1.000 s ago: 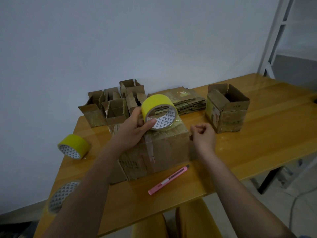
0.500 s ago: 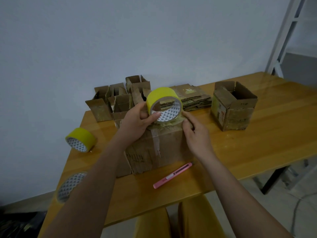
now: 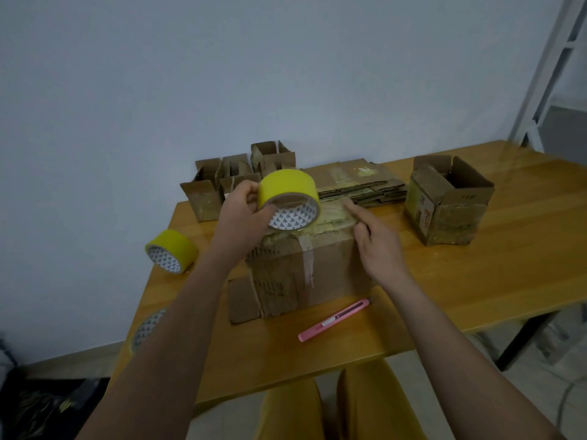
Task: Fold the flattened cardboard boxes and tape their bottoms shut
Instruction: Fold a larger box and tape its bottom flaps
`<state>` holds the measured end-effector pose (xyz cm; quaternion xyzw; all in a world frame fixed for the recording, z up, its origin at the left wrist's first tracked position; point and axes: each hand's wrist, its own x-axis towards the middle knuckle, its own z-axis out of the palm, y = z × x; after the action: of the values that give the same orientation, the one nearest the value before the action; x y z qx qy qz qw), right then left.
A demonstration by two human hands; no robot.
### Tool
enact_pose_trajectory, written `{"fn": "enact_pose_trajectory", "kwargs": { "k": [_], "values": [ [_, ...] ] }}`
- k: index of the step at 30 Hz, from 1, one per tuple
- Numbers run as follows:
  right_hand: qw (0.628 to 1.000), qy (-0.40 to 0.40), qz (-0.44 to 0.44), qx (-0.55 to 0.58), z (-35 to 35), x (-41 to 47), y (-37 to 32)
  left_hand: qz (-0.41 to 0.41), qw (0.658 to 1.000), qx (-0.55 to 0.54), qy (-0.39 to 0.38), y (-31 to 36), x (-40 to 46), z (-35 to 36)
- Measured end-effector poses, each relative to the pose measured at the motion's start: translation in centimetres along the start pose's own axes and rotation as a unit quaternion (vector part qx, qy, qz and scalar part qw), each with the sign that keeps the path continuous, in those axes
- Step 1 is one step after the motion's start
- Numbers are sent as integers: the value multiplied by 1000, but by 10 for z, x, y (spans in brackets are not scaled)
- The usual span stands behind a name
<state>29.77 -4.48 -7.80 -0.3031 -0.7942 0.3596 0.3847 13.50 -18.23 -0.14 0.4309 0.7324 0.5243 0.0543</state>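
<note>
A folded cardboard box (image 3: 301,274) lies bottom-up in the middle of the wooden table (image 3: 492,281). My left hand (image 3: 241,217) grips a yellow tape roll (image 3: 287,200) just above the box's top left. My right hand (image 3: 378,242) rests on the box's top right edge, its forefinger stretched out along the taped seam. A stack of flattened boxes (image 3: 359,182) lies behind the box.
A pink utility knife (image 3: 333,320) lies in front of the box. A second yellow roll (image 3: 171,250) sits at the left, a third (image 3: 146,328) partly behind my left forearm. Several small folded boxes (image 3: 222,182) stand at the back left, an open box (image 3: 448,201) at the right.
My right hand has moved from the box's right side up onto its top and now points a finger along the seam. The left hand has lifted the roll slightly.
</note>
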Motion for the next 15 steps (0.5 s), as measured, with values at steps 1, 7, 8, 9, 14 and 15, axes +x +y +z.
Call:
{"fn": "enact_pose_trajectory", "kwargs": {
  "k": [1, 7, 8, 9, 14, 15],
  "values": [
    [1000, -2, -1, -3, -1, 1, 0, -5, 1000, -13, 8, 2, -2, 0],
    [999, -26, -9, -35, -6, 6, 0, -4, 998, -13, 60, 15, -4, -29],
    [999, -31, -9, -39, -6, 6, 1, 1, 998, 9, 63, 16, -4, -38],
    [998, -35, -7, -43, -6, 7, 1, -1, 998, 32, 57, 16, -6, -45],
    [999, -33, 0, -42, -3, 7, -2, -24, 998, 48, 43, 4, -14, -54],
    [999, -31, -2, -42, -3, 7, -2, -23, 998, 47, 45, 3, -13, -56]
  ]
}}
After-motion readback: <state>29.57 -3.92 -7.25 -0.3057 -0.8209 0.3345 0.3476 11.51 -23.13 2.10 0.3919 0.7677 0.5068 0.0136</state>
